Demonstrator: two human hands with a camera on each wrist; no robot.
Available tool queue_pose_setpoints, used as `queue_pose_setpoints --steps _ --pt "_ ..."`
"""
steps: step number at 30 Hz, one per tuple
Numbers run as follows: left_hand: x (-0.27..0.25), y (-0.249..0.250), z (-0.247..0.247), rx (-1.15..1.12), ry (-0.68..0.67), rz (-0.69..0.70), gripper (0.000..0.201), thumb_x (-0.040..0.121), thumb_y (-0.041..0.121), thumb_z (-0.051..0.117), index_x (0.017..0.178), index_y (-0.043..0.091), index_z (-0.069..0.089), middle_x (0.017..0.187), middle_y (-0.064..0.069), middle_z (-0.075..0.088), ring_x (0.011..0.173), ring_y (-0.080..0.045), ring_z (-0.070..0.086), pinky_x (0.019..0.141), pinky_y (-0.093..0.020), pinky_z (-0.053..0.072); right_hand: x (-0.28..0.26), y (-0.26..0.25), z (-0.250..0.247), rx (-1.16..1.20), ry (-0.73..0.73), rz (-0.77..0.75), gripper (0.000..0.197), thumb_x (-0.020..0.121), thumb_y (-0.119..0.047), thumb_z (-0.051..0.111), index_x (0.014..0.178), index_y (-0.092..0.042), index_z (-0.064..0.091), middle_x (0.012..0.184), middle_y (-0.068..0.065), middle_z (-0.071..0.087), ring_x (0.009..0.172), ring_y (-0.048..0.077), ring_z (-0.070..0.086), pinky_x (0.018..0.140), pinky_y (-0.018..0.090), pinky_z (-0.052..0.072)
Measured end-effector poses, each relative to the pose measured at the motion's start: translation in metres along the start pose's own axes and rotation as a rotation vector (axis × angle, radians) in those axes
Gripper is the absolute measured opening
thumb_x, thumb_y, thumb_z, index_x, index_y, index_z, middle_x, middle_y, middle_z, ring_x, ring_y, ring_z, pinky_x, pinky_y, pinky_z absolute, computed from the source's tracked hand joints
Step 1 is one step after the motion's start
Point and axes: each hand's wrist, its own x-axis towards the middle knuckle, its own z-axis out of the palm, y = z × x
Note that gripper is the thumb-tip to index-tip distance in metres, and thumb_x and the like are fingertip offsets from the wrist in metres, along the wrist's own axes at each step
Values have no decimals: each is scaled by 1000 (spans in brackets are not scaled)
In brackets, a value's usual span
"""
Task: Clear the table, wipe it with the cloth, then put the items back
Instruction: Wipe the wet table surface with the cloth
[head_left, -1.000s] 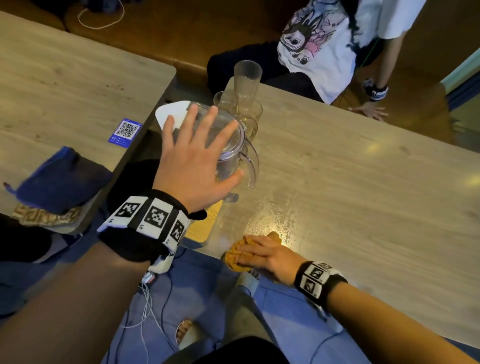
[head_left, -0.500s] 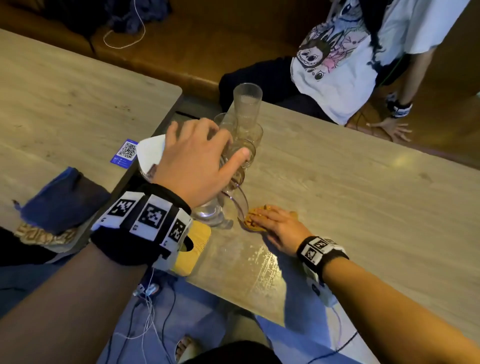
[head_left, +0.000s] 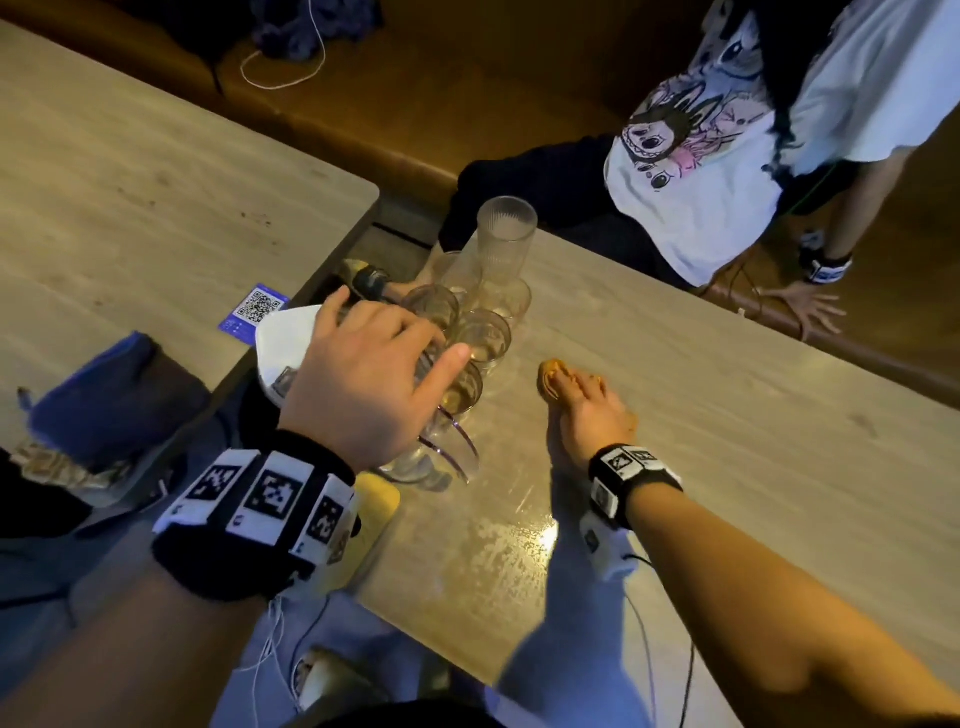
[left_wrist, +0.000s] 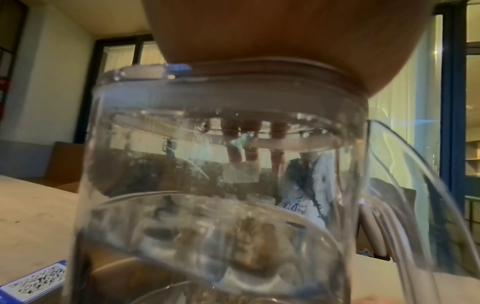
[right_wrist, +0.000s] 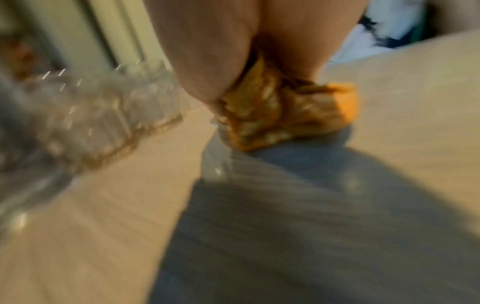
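Head view, left to right, with the glass pitcher (head_left: 441, 441) as landmark. Far left of the pitcher: a blue cloth bundle (head_left: 104, 395) on the neighbouring table (head_left: 130, 197), and a blue QR card (head_left: 254, 312) at that table's edge. Just left of the pitcher, partly under the hand: a white lid-like piece (head_left: 285, 343). On top of the pitcher: left hand (head_left: 363, 384), palm down over the lid, fingers curled over the far rim, thumb stretched toward the glasses, forearm reaching in from the lower left, banded at the wrist. Left wrist view: palm (left_wrist: 285, 41) pressed on the lid (left_wrist: 233, 82), fingertips seen through the glass wall, so gripping the pitcher from above. Behind and touching the pitcher: a cluster of short glasses (head_left: 483, 338) and one tall ribbed tumbler (head_left: 506, 244), near the left edge of the wiped table (head_left: 727, 441). Right of the pitcher, apart from it: right hand (head_left: 587, 410), flat, fingers straight, pressing down on the orange cloth (head_left: 553, 376) lying on the tabletop; forearm angled in from the lower right. Right wrist view, blurred: cloth (right_wrist: 285, 115) bunched under the fingers (right_wrist: 207, 61). Near the pitcher, toward the wearer: a wet sheen (head_left: 498, 545) on the wood. Far right beyond: a seated person in a white printed shirt (head_left: 727, 156).
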Motion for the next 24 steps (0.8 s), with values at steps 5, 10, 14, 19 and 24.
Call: queue_pose_setpoints --steps 5,10,14,19,24 --pt "6 1 -5 144 -190 62 74 104 57 8 112 20 71 108 -7 69 104 -33 60 109 -55 32 -27 2 12 -9 -114 -583 48 93 -31 38 137 -22 55 143 9 51 129 39 43 108 53 36" --pt "28 7 -14 130 -381 -26 80 89 60 -9 131 32 54 126 5 60 115 -23 54 106 -48 31 29 30 -13 9 -17 -238 53 90 -23 47 142 -23 48 147 12 46 128 44 42 104 55 39" --pt "30 15 -5 79 -350 -117 62 91 67 15 114 33 62 108 8 69 111 -17 59 116 -51 26 34 -5 0 -16 -78 -189 60 91 -22 52 149 -28 38 154 6 36 138 41 31 109 55 30" --pt "24 14 -5 -28 -268 -146 49 95 63 27 107 34 65 102 11 72 102 -17 63 113 -49 29 32 64 -16 57 -189 -673 52 86 -31 47 137 -23 56 144 5 51 130 34 44 109 48 35" --pt "28 18 -6 -22 -239 -147 46 96 59 30 103 32 66 91 10 70 93 -18 64 109 -49 34 113 60 -31 -55 -58 49 67 86 -18 59 149 -25 37 152 10 37 132 42 35 104 54 38"
